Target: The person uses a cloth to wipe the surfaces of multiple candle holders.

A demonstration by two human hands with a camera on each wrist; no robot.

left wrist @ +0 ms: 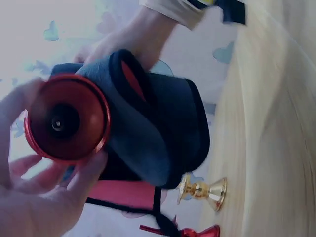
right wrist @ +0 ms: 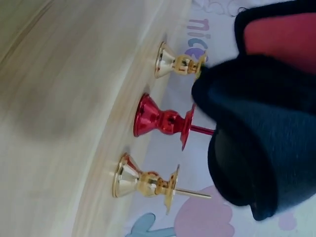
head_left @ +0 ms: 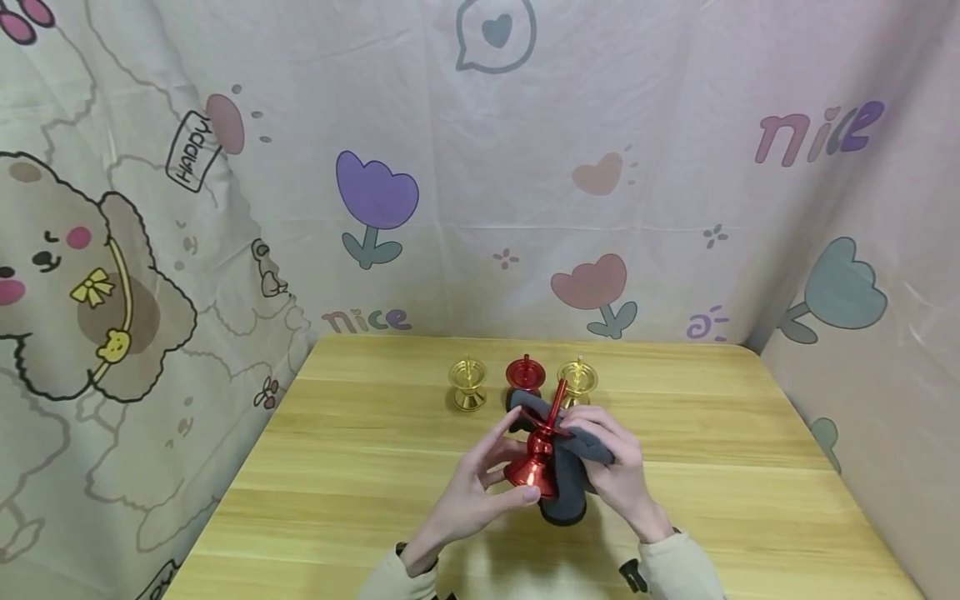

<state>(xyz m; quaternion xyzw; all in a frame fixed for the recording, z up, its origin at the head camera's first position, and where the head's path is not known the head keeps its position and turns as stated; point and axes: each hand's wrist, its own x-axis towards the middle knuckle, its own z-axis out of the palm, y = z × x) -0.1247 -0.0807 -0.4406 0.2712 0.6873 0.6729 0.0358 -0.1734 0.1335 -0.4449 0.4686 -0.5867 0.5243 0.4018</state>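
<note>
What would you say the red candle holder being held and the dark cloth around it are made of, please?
Red candle holder: likely metal with a glossy, anodized-looking red finish; its base rim shows sharp highlights. Dark cloth: soft, matte, felt-like or microfibre fabric; it folds thickly without shine.

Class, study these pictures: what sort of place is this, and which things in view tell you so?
Probably a makeshift home recording corner: a small wooden table enclosed by cartoon-printed cloth sheets, with metal candle holders lined up on it.
</note>
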